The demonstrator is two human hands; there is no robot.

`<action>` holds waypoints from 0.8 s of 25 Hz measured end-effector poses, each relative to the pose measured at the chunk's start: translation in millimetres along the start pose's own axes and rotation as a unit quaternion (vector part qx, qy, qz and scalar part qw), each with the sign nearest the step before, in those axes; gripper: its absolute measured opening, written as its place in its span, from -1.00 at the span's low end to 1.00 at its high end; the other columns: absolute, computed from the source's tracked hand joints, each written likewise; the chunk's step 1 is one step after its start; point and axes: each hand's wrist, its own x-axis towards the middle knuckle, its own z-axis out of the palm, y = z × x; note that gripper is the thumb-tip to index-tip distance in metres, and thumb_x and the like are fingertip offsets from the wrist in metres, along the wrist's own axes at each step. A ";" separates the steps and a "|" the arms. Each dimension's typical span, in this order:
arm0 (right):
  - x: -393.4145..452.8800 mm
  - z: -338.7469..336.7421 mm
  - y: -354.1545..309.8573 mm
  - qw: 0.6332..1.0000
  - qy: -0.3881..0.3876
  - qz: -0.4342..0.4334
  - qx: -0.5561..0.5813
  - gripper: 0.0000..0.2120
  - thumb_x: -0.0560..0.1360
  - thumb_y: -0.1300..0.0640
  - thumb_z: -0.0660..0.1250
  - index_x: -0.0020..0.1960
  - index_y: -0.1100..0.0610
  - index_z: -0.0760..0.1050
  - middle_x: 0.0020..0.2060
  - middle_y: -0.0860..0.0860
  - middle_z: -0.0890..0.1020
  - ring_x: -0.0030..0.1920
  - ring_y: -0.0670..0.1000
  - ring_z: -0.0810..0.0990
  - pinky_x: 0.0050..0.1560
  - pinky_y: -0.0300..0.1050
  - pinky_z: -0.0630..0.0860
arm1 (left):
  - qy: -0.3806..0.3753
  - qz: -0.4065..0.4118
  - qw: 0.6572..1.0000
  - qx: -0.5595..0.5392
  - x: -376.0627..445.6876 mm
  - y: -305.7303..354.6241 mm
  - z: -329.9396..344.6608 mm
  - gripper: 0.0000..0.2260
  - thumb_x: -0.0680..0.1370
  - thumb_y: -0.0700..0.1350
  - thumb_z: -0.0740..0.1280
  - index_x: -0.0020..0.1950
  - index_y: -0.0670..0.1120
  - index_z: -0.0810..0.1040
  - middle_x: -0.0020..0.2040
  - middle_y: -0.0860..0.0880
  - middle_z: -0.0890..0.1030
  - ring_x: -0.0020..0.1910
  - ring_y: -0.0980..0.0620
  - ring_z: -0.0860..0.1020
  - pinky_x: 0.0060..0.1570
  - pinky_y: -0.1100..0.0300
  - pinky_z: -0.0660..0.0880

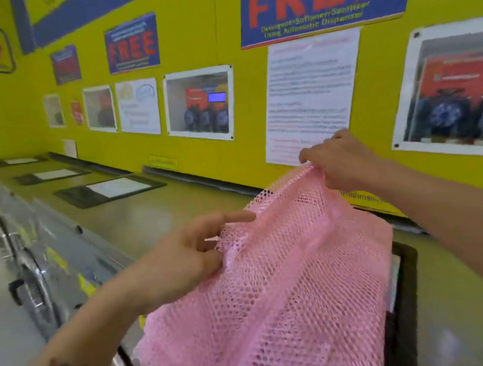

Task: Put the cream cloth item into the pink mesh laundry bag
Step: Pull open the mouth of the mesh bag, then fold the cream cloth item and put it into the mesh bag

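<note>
A pink mesh laundry bag [278, 285] hangs in front of me, held up over the top of a washing machine. My right hand [340, 162] is closed on the bag's upper edge, lifting it high near the yellow wall. My left hand [188, 256] pinches the bag's left edge between thumb and fingers, with the index finger stretched out along the mesh. The cream cloth item is not visible in this view; whether anything lies inside the bag cannot be told.
A row of steel washing machines [66, 236] runs away to the left, with black-framed notice panels [109, 189] on their tops. A black-framed panel [403, 299] lies under the bag. The yellow wall [199, 34] behind carries posters and signs.
</note>
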 end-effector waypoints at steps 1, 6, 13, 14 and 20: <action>20.3 5.5 -11.6 1.000 -0.011 0.005 0.000 -0.61 0.41 0.23 0.27 0.21 -0.03 0.41 -0.03 -0.04 0.69 0.03 0.09 0.63 0.15 0.09 0.32 | 0.019 -0.008 0.999 0.043 9.9 -9.9 -18.5 -0.42 0.52 -0.39 0.16 0.23 0.28 0.54 0.04 0.07 0.69 -0.14 -0.07 0.63 -0.16 0.10 0.46; 83.6 37.7 -66.9 0.991 -0.088 0.098 0.008 -0.47 0.44 0.18 0.30 0.39 0.01 0.30 0.09 0.08 0.60 0.17 0.17 0.53 0.31 0.24 0.21 | 0.120 -0.074 0.916 0.375 55.9 -44.9 -63.1 -0.48 0.49 -0.29 0.18 0.34 0.20 0.45 0.24 -0.02 0.52 -0.05 0.15 0.53 -0.06 0.19 0.52; 42.0 20.8 -98.0 0.927 -0.265 0.168 0.208 -0.57 0.50 0.07 0.24 0.37 0.01 0.39 0.22 0.08 0.52 0.16 0.15 0.52 0.10 0.03 0.48 | -0.078 -0.013 0.912 0.403 86.5 -81.8 5.4 -0.47 0.60 0.23 -0.02 0.54 0.08 0.17 0.58 -0.05 0.16 0.54 -0.02 0.12 0.52 -0.06 0.04; 26.2 20.6 -94.7 0.909 -0.299 0.177 0.232 -0.55 0.51 0.02 0.24 0.39 -0.02 0.38 0.28 0.06 0.50 0.21 0.15 0.51 0.13 0.02 0.49 | -0.103 -0.031 0.905 0.412 89.8 -87.5 5.0 -0.44 0.59 0.26 -0.06 0.56 0.11 0.10 0.60 -0.03 0.08 0.56 0.01 0.03 0.53 -0.09 -0.05; -25.5 45.5 -86.9 0.872 -0.264 0.210 0.355 -0.46 0.51 -0.07 0.34 0.45 -0.06 0.29 0.33 0.05 0.53 0.27 0.06 0.50 0.25 -0.11 0.38 | -0.106 -0.057 0.897 0.426 108.6 -88.6 3.7 -0.42 0.56 0.28 -0.03 0.54 0.10 0.15 0.58 -0.06 0.15 0.54 -0.08 0.13 0.50 -0.15 0.06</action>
